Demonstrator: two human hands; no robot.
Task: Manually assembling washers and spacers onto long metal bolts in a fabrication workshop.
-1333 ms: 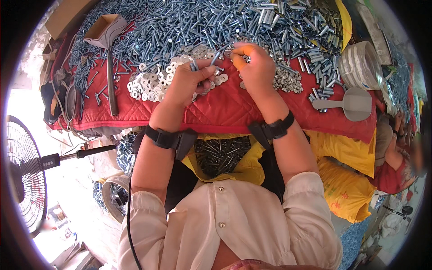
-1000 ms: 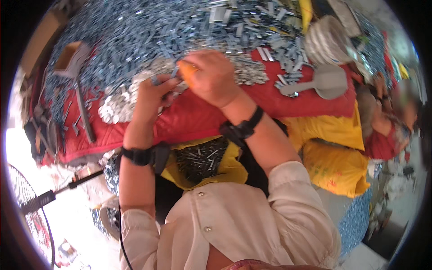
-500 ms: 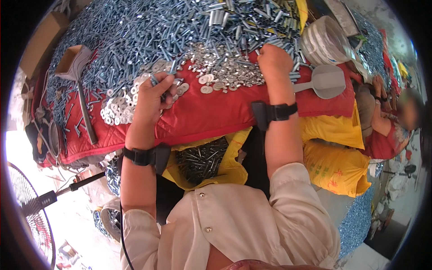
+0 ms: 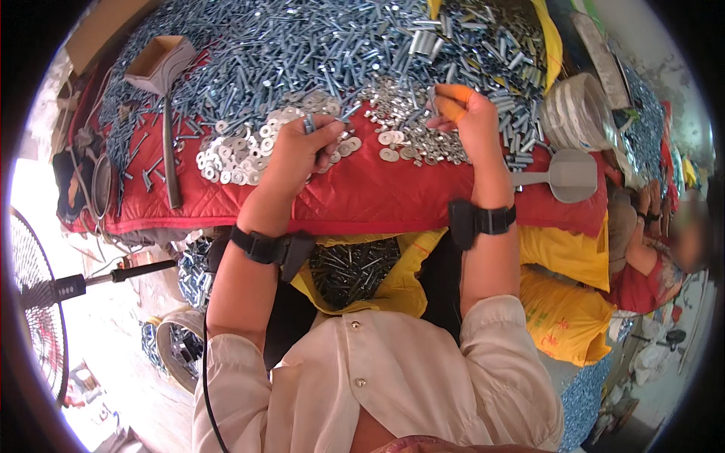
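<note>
My left hand is closed in a pinch over the edge of the red quilted cloth, its thumb and forefinger gripping a bluish metal bolt. Flat silver washers lie in a heap left of that hand, with a few more under its fingers. My right hand hovers above a pile of small silver nuts, fingers bent together. Orange shows on its fingers. Something small and grey-blue sits at its fingertips, too small to name.
A wide heap of bolts covers the far side. At left lies a long-handled scoop; at right, a grey scoop and white bucket. A yellow sack of dark screws opens below my arms. A fan stands left; another person sits right.
The view has shifted, so the bench appears further right and lower. My right hand has opened from a tight fist into a looser pinch; the bolt in my left hand now tilts rightward.
</note>
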